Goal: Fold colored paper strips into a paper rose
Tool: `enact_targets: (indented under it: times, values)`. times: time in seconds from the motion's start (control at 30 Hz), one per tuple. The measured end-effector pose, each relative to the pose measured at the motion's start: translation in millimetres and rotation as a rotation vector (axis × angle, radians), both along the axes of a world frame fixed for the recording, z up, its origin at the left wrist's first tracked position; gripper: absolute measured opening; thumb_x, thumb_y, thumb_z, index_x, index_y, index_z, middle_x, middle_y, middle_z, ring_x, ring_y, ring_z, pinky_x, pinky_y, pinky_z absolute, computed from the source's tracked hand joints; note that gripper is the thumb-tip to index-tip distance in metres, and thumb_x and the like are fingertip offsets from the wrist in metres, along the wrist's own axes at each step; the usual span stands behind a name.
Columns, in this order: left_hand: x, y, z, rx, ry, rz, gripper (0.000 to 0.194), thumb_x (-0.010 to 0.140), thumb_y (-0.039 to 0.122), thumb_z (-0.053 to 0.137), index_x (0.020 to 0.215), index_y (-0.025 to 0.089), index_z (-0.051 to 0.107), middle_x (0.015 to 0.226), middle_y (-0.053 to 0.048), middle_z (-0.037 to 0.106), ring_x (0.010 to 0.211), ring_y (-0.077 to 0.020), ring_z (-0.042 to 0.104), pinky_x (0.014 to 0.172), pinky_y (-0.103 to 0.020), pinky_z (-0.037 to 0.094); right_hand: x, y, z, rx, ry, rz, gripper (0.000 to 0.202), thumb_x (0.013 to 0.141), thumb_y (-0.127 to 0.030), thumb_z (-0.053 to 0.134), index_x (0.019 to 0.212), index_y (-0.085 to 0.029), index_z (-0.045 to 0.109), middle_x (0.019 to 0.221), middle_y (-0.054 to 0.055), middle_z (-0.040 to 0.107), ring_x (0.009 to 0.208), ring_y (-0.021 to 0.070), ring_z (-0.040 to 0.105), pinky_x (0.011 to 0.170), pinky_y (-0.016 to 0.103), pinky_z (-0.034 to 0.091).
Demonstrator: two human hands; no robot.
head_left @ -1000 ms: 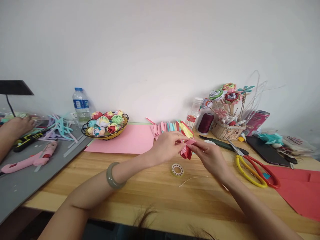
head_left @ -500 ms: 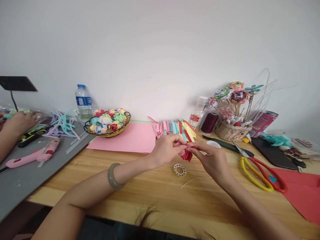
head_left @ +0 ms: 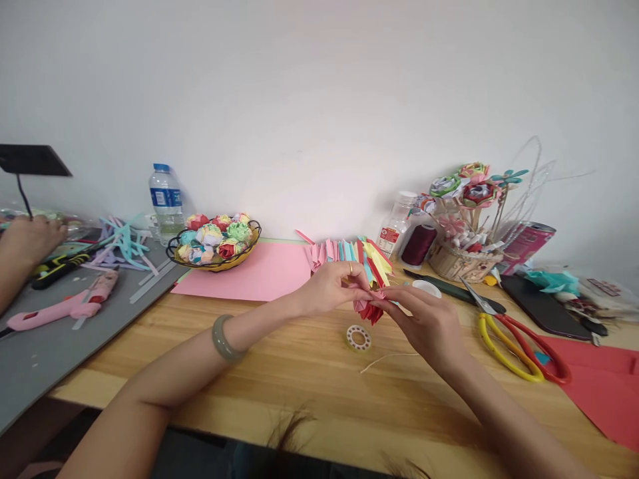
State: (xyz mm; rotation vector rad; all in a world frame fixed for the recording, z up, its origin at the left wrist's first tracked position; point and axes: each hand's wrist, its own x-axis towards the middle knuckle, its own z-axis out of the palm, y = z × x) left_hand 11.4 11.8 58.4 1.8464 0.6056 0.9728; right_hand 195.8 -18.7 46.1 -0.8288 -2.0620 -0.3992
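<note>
Between my fingertips is a pink and red folded paper piece (head_left: 368, 311), held above the wooden table. My left hand (head_left: 335, 287) pinches it from the left, and my right hand (head_left: 424, 318) pinches its right side; the fingers partly hide it. Just behind stands a row of folded paper strips (head_left: 344, 251) in pink, blue, red and yellow. Below my hands a roll of tape (head_left: 358, 338) lies flat, with a thin pale string (head_left: 387, 359) beside it.
Scissors (head_left: 509, 339), a black phone (head_left: 544, 309) and red paper (head_left: 599, 392) lie right. Behind are a thread spool (head_left: 418, 245) and a basket of paper flowers (head_left: 459, 261). Left are pink paper (head_left: 279, 273), a flower bowl (head_left: 214, 266), a glue gun (head_left: 60, 311) and another person's hand (head_left: 34, 236).
My fingers have shifted slightly on the paper piece, and more of its pink and red folds shows beneath them. At far left the other person's hand has moved left.
</note>
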Motion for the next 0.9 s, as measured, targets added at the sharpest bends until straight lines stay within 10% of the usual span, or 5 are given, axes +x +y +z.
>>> enact_targets:
  times: [0.3,0.9]
  values:
    - [-5.1,-1.1,4.0,0.482,0.141,0.025,0.016,0.079,0.025,0.051,0.073,0.017,0.063,0.079,-0.006,0.062,0.079,-0.0122,0.057,0.074,-0.027,0.047,4.3,-4.5,4.2,0.273,-0.124,-0.004,0.018,0.075,-0.016,0.063,0.091,-0.02,0.058,0.08,0.002,0.071,0.069,0.0121,0.065,0.062,0.022,0.046]
    - [-5.3,0.0,-4.6,0.811,0.162,0.05,0.02,0.082,0.018,0.045,0.075,0.02,0.063,0.086,-0.005,0.065,0.084,-0.0121,0.058,0.077,-0.027,0.046,10.2,-5.3,3.8,0.297,-0.153,0.083,0.022,0.07,-0.01,0.066,0.087,-0.017,0.054,0.076,0.005,0.068,0.07,0.014,0.062,0.064,0.025,0.049]
